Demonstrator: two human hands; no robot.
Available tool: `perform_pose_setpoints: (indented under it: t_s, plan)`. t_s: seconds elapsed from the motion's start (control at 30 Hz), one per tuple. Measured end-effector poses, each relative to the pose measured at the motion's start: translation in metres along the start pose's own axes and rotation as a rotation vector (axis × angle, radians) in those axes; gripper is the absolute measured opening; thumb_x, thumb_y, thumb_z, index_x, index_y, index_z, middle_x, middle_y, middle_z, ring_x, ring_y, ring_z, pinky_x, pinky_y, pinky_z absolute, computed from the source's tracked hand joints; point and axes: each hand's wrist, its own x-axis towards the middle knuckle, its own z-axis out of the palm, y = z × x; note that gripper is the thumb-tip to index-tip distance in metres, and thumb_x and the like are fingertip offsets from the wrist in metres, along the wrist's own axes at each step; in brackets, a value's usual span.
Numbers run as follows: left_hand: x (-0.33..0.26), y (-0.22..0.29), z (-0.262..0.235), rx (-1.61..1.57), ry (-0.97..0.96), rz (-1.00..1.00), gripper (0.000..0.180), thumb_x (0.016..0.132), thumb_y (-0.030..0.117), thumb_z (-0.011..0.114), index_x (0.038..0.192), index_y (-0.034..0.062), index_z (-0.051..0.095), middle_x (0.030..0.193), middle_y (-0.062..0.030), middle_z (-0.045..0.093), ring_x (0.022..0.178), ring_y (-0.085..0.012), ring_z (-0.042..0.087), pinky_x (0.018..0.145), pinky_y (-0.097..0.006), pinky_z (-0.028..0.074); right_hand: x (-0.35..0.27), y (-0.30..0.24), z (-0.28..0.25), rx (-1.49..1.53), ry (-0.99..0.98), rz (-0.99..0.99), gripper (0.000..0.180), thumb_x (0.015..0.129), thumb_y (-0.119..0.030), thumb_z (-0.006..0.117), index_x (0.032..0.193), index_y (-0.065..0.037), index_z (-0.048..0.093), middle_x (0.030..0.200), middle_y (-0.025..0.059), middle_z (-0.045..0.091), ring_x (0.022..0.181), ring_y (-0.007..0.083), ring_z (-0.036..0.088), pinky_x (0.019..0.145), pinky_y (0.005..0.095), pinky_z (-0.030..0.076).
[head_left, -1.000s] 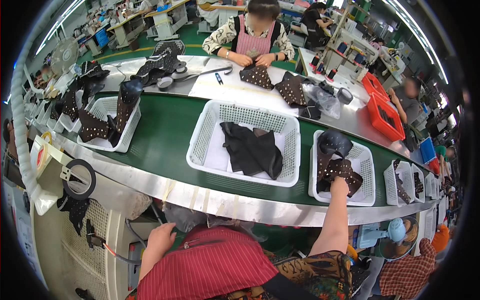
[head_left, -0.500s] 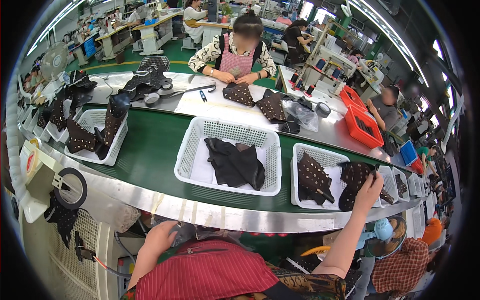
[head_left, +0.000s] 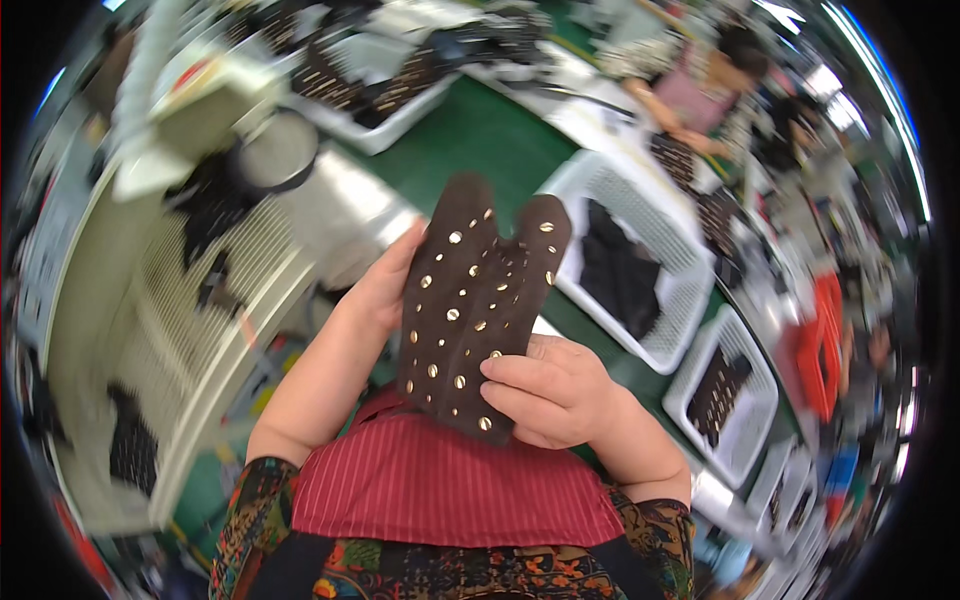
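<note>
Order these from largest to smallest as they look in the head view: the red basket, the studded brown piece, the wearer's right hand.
1. Studded brown piece
2. Right hand
3. Red basket, though blurred

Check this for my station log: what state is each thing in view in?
Dark-brown studded piece, held up, studs showing
Left hand, at its left edge, fingers partly hidden
Right hand, gripping its lower right edge
Middle white basket, holding a black piece
Next white basket rightward, holding another studded piece
Upper-left white basket, loaded, blurred
Red basket, contents too blurred to tell
</note>
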Motion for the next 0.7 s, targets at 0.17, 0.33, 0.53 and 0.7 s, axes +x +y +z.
perform_pose_setpoints:
  t_s: [0.17,0.33,0.53,0.7]
  plan:
    - [-0.109,0.051,0.006,0.302,0.328,0.253,0.043,0.09,0.018,0.061,0.127,0.0012,0.05,0.12,-0.0131,0.06,0.106,-0.025,0.062,0.09,-0.039,0.052,0.039,0.004,0.069,0.312,-0.109,-0.074,0.034,0.063,-0.005,0.063,0.097,-0.004,0.064,0.106,0.0122,0.063,0.069,0.0244,0.06,0.058,0.0329,0.049]
    - [-0.225,0.065,0.035,0.668,0.698,0.569,0.033,0.089,0.008,0.061,0.12,0.0009,0.055,0.111,-0.0083,0.064,0.1,-0.0187,0.062,0.088,-0.033,0.05,0.075,0.005,0.118,0.384,0.058,0.152,0.037,0.07,0.003,0.061,0.106,-0.001,0.06,0.099,0.0155,0.063,0.068,0.0215,0.06,0.058,0.0298,0.048]
    - [-0.326,0.075,0.038,1.879,0.717,0.662,0.029,0.075,0.002,0.062,0.104,0.0084,0.064,0.103,-0.0138,0.065,0.096,-0.032,0.063,0.084,-0.04,0.05,0.161,-0.02,0.191,1.087,-0.14,0.67,0.062,0.084,-0.028,0.067,0.133,0.003,0.042,0.113,0.0131,0.054,0.086,0.0128,0.054,0.072,0.0249,0.045]
    - [-0.381,0.098,0.02,2.253,0.662,0.608,0.02,0.08,0.013,0.054,0.097,0.0077,0.062,0.109,-0.0112,0.062,0.107,-0.0293,0.058,0.098,-0.043,0.04,0.253,-0.056,0.265,0.885,-0.456,0.492,0.08,0.078,-0.044,0.071,0.136,0.001,0.04,0.122,0.0162,0.054,0.103,0.0231,0.056,0.081,0.0315,0.046]
